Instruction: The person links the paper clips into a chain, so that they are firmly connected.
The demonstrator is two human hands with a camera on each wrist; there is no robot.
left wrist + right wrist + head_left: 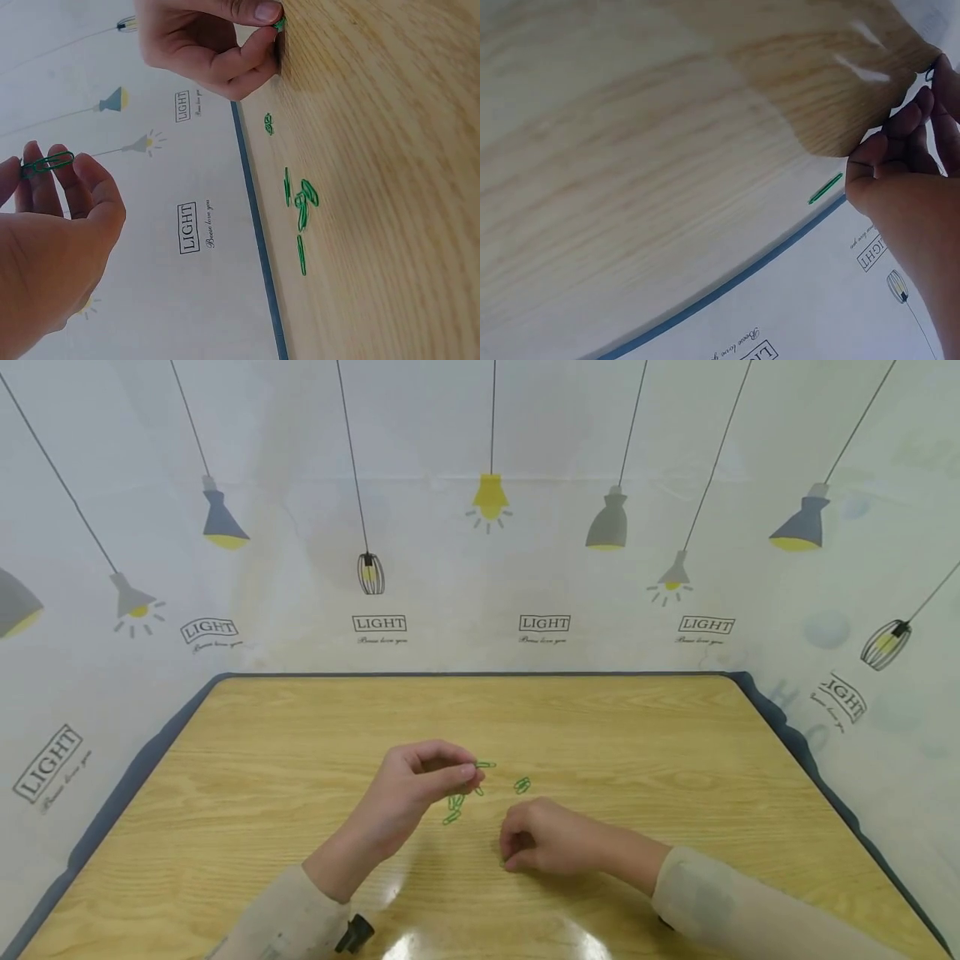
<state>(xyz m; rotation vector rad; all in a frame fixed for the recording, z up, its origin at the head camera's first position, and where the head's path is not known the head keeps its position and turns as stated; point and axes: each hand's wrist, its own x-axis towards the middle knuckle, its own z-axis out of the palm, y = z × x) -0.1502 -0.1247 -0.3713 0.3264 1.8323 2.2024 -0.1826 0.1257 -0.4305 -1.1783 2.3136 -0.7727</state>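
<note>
Thumb and fingertips of my left hand (420, 781) pinch a green paper clip (49, 163) above the table; the left wrist view shows its wire loops, perhaps more than one clip. My right hand (551, 837) is low over the wood, right of the left hand and nearer to me. Between its thumb and forefinger a small bit of a green paper clip (280, 25) shows, the remainder covered by the fingers. Several loose green paper clips (302, 206) lie on the table beneath the left hand. A small cluster of green clips (522, 786) lies just beyond the right hand.
The wood-grain table (337, 710) has a dark blue edge (480, 674) at the back and sides. Behind it hangs a pale backdrop (435, 568) printed with lamps and lettering. A small black object (356, 933) sticks out by the left sleeve (288, 914).
</note>
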